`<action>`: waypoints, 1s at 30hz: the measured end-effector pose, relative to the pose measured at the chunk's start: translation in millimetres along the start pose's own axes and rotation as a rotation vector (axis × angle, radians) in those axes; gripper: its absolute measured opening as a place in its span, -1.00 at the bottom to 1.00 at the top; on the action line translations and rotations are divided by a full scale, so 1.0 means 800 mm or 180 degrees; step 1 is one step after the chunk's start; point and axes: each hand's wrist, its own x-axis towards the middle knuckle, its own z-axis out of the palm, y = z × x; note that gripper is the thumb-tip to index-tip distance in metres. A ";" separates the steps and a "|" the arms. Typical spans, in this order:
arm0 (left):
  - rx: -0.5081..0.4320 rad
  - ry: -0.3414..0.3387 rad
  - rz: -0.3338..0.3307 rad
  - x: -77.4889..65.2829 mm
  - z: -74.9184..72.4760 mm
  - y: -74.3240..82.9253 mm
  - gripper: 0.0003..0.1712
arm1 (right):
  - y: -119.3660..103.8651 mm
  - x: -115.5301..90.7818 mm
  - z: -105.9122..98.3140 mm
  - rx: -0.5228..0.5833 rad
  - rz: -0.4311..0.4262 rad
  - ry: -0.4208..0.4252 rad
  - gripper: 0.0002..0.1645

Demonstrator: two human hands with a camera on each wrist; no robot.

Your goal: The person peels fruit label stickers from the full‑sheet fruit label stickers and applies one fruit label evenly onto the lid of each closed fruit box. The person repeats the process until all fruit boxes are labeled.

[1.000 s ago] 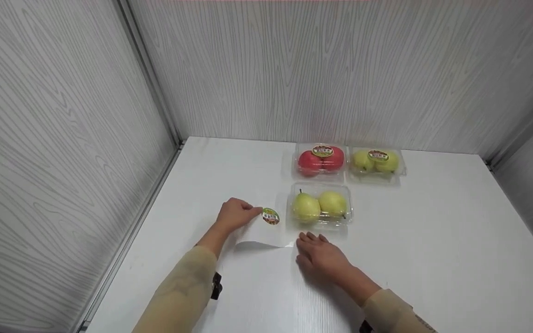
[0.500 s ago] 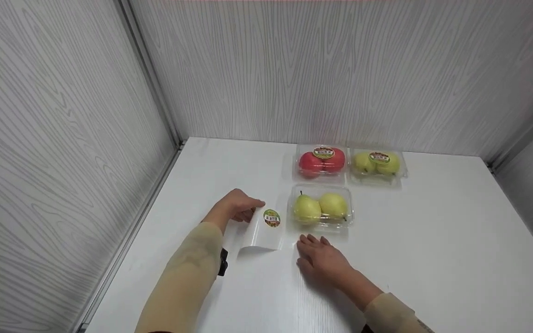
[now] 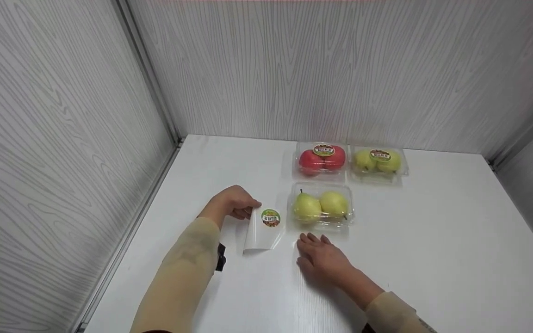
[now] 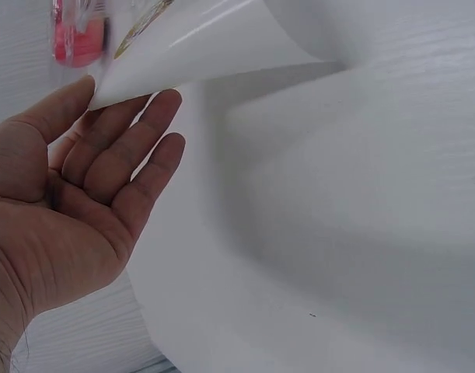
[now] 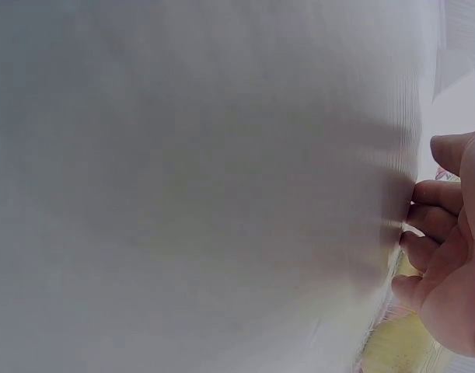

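Observation:
My left hand (image 3: 234,201) pinches the upper left corner of a glossy white backing sheet (image 3: 261,239) between thumb and fingers. One oval fruit sticker (image 3: 271,218), green and red with white lettering, sits on that sheet. In the left wrist view the sheet (image 4: 198,50) curves up from the table, and the other fingers bend loosely beneath its edge. My right hand (image 3: 324,259) rests on the table with relaxed fingers, just in front of a clear plastic box (image 3: 351,206). Two yellow-green pears (image 3: 307,209) lie inside the box; no label shows on its lid.
Behind stand two more clear boxes side by side near the back wall. One holds red fruit (image 3: 310,162) under an oval label (image 3: 324,150); the other holds yellow-green fruit (image 3: 365,160) with a similar label (image 3: 380,156). Grey wood-grain panels (image 3: 266,69) enclose the white table (image 3: 433,240).
My left hand has turned at the wrist and lifted the sheet's left side, so the sheet now curls and the sticker stands more upright. The right hand stays in place.

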 end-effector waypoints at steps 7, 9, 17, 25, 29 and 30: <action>-0.0090 -0.0168 0.0075 -0.014 -0.012 0.000 -0.66 | -0.004 -0.002 0.000 -0.0030 -0.0015 -0.0006 -0.42; -0.0066 -0.0188 0.0090 -0.016 -0.012 0.001 -0.67 | -0.005 -0.002 0.000 -0.0037 -0.0020 -0.0009 -0.42; 0.0140 -0.0205 0.0255 -0.020 -0.006 0.004 -0.71 | -0.009 -0.001 -0.002 0.0033 0.0068 -0.0091 -0.40; 0.0135 0.0019 0.0351 -0.030 -0.008 0.006 -0.75 | -0.009 0.002 -0.003 0.0145 0.0083 -0.0100 -0.44; 0.0120 0.0152 0.0273 -0.042 -0.012 0.007 -0.78 | -0.014 0.004 -0.003 0.0227 0.0069 -0.0089 -0.46; 0.0131 0.0181 0.0249 -0.045 -0.014 0.008 -0.78 | -0.016 0.004 -0.004 0.0268 0.0055 -0.0077 -0.46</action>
